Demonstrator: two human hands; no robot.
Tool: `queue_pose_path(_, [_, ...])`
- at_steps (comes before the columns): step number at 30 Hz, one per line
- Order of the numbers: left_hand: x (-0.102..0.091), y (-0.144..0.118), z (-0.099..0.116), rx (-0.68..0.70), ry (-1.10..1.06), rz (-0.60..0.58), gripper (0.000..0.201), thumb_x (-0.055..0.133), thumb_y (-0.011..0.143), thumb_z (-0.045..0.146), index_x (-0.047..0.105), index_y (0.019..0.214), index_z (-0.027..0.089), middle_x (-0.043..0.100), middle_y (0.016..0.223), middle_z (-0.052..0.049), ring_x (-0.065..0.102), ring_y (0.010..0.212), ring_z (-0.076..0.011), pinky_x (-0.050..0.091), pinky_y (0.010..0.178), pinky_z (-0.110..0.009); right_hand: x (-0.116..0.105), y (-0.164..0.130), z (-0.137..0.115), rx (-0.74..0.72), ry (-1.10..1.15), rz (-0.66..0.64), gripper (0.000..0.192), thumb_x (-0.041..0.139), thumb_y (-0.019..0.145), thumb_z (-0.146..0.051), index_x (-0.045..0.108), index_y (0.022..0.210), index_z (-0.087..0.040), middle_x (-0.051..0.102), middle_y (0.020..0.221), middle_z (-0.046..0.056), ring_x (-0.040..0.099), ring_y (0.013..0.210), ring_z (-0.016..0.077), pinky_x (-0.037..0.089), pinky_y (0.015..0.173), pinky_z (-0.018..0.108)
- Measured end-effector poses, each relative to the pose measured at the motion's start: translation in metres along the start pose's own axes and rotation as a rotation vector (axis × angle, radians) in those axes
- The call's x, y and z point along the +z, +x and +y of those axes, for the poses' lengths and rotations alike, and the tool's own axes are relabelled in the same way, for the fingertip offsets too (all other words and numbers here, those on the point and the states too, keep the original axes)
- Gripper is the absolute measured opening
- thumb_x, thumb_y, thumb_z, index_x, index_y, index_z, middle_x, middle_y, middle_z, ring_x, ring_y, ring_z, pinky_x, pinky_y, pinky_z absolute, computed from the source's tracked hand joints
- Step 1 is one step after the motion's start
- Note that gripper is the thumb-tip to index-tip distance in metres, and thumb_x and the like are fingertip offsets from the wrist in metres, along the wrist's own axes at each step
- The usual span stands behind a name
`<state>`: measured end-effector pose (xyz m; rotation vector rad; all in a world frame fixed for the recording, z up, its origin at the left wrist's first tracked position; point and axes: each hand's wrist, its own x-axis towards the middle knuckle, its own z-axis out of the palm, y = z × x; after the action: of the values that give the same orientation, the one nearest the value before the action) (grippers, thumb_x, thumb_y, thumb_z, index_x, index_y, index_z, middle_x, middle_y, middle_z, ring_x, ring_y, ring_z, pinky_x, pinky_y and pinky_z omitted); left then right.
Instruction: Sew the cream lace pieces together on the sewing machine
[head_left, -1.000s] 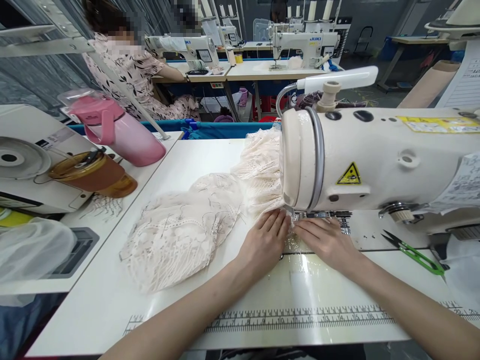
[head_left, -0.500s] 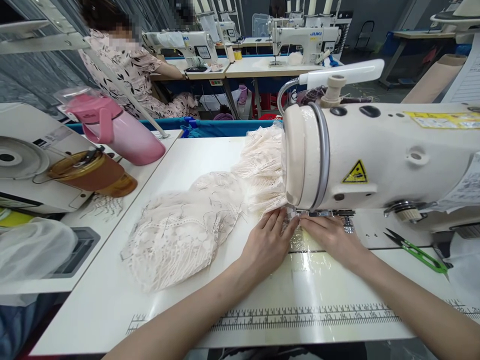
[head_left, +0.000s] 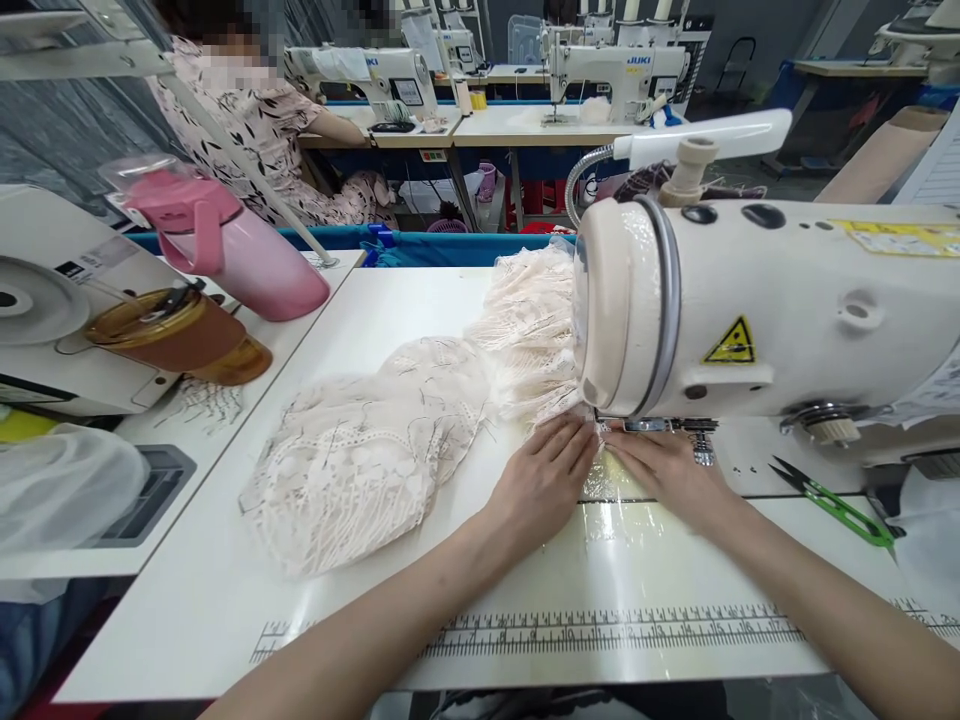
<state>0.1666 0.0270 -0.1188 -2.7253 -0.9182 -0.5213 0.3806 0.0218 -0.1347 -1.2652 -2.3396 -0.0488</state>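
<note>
Underneath both flat, open-fingered hands, left hand and right hand: cream, openwork lace, bunched and frilled.

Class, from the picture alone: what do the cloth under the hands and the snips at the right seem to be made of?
Cloth: likely cream lace, matte; openwork pattern, loose threads. Snips: dark, probably metal blades; glossy green handle, likely plastic.

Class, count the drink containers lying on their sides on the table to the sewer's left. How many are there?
2: a pink jug lying farther back, and an amber tumbler in front of it, nearer the camera. Others may be hidden out of frame.
</note>
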Motion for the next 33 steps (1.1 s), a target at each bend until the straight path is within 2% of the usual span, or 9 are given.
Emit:
queue_pose_path(2, [-0.001, -0.001, -0.001, 0.006, -0.013, -0.003, 0.035, 0.039, 0.092, 0.013, 0.058, 0.121, 0.004, 0.061, 0.124, -0.014, 0.057, 0.118, -0.0241, 0.043, 0.104, -0.041, -0.001, -0.001, -0.005, 0.027, -0.017, 0.004, 0.028, 0.048, 0.094, -0.034, 0.065, 0.116, -0.027, 0.071, 0.097, 0.006, 0.067, 0.079, 0.0172, 0.053, 0.073, 0.035])
queue_pose_path(5, [-0.005, 0.0, -0.002, -0.043, -0.051, -0.024, 0.038, 0.041, 0.091, 0.02, 0.058, 0.12, 0.001, 0.061, 0.124, -0.017, 0.058, 0.116, -0.0271, 0.043, 0.105, -0.042, -0.002, -0.002, -0.014, 0.034, -0.041, -0.005, 0.031, 0.048, 0.094, -0.039, 0.066, 0.112, -0.022, 0.071, 0.09, 0.008, 0.066, 0.081, 0.0194, 0.049, 0.076, 0.037])
queue_pose_path(14, [-0.004, 0.004, -0.003, -0.108, -0.06, -0.027, 0.036, 0.046, 0.09, 0.023, 0.06, 0.118, 0.005, 0.061, 0.123, -0.017, 0.057, 0.116, -0.0289, 0.046, 0.101, -0.044, -0.004, 0.002, -0.021, -0.01, -0.121, -0.001, 0.033, 0.045, 0.095, -0.037, 0.062, 0.119, -0.022, 0.069, 0.089, 0.008, 0.063, 0.081, 0.0196, 0.047, 0.077, 0.038])
queue_pose_path(21, [-0.003, 0.004, -0.004, -0.117, -0.046, -0.046, 0.037, 0.047, 0.09, 0.022, 0.058, 0.119, 0.003, 0.061, 0.123, -0.02, 0.056, 0.117, -0.0304, 0.046, 0.1, -0.045, 0.0, 0.0, -0.014, -0.089, -0.178, -0.052, 0.033, 0.046, 0.095, -0.031, 0.057, 0.125, -0.025, 0.069, 0.106, 0.007, 0.062, 0.091, 0.0217, 0.047, 0.075, 0.039])
queue_pose_path(27, [-0.004, 0.003, -0.004, -0.117, -0.052, -0.05, 0.038, 0.045, 0.09, 0.021, 0.056, 0.122, 0.006, 0.062, 0.122, -0.019, 0.055, 0.119, -0.03, 0.045, 0.1, -0.045, 0.002, -0.001, -0.009, -0.19, -0.276, -0.103, 0.038, 0.047, 0.093, -0.019, 0.053, 0.129, -0.03, 0.062, 0.125, 0.003, 0.06, 0.098, 0.0207, 0.047, 0.074, 0.037])
queue_pose_path(33, [-0.004, 0.005, -0.002, -0.107, -0.009, -0.04, 0.037, 0.044, 0.089, 0.021, 0.058, 0.119, 0.005, 0.061, 0.122, -0.019, 0.056, 0.117, -0.0296, 0.045, 0.1, -0.045, -0.001, 0.002, -0.015, -0.075, -0.254, -0.018, 0.039, 0.044, 0.096, -0.03, 0.049, 0.134, -0.024, 0.068, 0.111, 0.009, 0.063, 0.09, 0.0208, 0.048, 0.071, 0.036])
